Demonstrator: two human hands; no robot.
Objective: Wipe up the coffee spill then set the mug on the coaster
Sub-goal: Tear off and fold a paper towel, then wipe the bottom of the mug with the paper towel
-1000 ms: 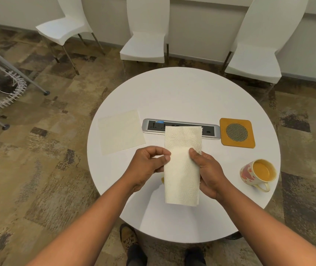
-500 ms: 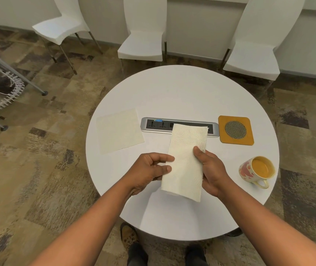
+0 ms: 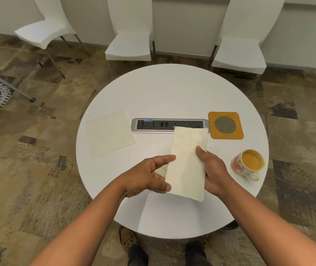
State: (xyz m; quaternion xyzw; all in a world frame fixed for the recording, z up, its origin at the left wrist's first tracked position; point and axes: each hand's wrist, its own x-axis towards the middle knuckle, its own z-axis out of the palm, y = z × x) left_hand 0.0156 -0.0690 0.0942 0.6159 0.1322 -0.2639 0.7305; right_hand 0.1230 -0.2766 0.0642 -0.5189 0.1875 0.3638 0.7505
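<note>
A folded white paper towel [image 3: 188, 162] is held over the middle of the round white table [image 3: 172, 93], tilted so its far end leans right. My right hand [image 3: 212, 173] grips its right edge and my left hand [image 3: 149, 176] pinches its left edge. A pale patch of spilled coffee [image 3: 161, 169] shows on the table between my left fingers and the towel, mostly hidden. The mug [image 3: 248, 164], patterned with red shapes and full of tan coffee, stands near the table's right edge. The orange square coaster [image 3: 225, 125] lies beyond it.
A flat cream napkin [image 3: 110, 136] lies on the table's left side. A silver power socket strip [image 3: 169, 125] is set into the table's centre. Three white chairs [image 3: 129, 43] stand along the far wall. My shoes [image 3: 128, 239] show under the near edge.
The towel has tilted and sunk closer to the table, its far end swinging right. Both hands dropped slightly with it.
</note>
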